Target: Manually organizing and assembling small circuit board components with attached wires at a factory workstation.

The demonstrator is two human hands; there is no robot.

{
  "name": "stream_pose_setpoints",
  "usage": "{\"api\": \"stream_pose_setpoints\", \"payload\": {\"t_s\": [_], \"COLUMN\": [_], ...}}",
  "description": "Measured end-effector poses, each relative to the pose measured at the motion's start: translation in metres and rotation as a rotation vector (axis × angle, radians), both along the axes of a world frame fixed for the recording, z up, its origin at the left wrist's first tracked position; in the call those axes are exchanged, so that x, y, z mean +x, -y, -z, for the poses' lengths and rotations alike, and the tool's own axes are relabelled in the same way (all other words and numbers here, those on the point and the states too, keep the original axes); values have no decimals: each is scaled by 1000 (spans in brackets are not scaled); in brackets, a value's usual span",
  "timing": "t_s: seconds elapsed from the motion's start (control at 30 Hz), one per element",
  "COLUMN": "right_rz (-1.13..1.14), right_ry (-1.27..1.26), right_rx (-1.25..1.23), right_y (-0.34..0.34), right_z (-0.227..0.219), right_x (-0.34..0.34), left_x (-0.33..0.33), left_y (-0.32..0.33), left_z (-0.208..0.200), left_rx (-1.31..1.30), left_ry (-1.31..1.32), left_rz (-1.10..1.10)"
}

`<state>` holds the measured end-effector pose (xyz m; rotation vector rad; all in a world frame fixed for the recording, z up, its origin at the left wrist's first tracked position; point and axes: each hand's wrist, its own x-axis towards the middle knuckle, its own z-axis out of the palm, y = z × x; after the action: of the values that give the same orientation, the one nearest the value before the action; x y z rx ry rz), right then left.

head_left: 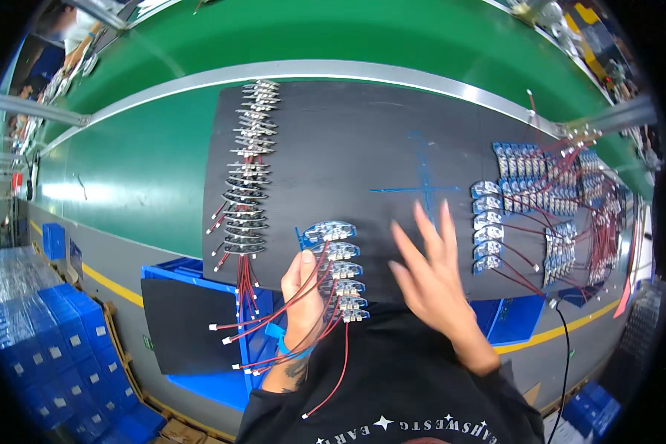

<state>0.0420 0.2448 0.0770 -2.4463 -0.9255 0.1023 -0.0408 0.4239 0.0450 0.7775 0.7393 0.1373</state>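
Circuit boards [342,270], small, blue-edged and curved, sit in an overlapping column at the near edge of a black mat [333,163], just in front of the worker's dark shirt [422,385], with thin red-and-black wires [288,303] trailing off to the left. The mat lies on a green bench [133,200] with a pale metal rail [348,70] along its far side. More boards make a long column [246,196] on the mat's left, while a short column [487,226] and a dense wired cluster [544,174] fill the right. Down on the grey floor, blue crates [74,333] are stacked beside a yellow line [122,288]. From where I'm standing, the left hand [301,288] is closed round the left side of the near column, thumb against a blue edge. The right hand [431,285] is spread wide, holding nothing, near some blue marks [425,189]; whether it touches the mat, I can't tell.
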Motion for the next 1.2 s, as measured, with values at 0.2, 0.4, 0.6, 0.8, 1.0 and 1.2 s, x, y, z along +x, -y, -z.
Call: {"api": "stream_pose_setpoints", "payload": {"t_s": [0.2, 0.4, 0.6, 0.8, 1.0, 1.2], "right_rz": [232, 41, -245, -122, -327, -253], "right_ry": [248, -650, -1146, 63, -809, -567], "right_rx": [-228, 635, 663, 371, 529, 630], "right_y": [-17, -25, -34, -57, -48, -51], "right_z": [69, 34, 40, 50, 24, 39], "right_x": [69, 53, 73, 85, 50, 64], "left_x": [-4, 2, -4, -4, -2, -13], "left_y": [2, 0, -34, -45, -27, -57], "left_z": [-15, 0, 9, -21, -2, 4], "left_rx": [20, 367, -408, 108, 643, 102], "left_ry": [28, 9, 102, -79, -53, 24], "left_rz": [110, 300, 436, 64, 333, 415]}}
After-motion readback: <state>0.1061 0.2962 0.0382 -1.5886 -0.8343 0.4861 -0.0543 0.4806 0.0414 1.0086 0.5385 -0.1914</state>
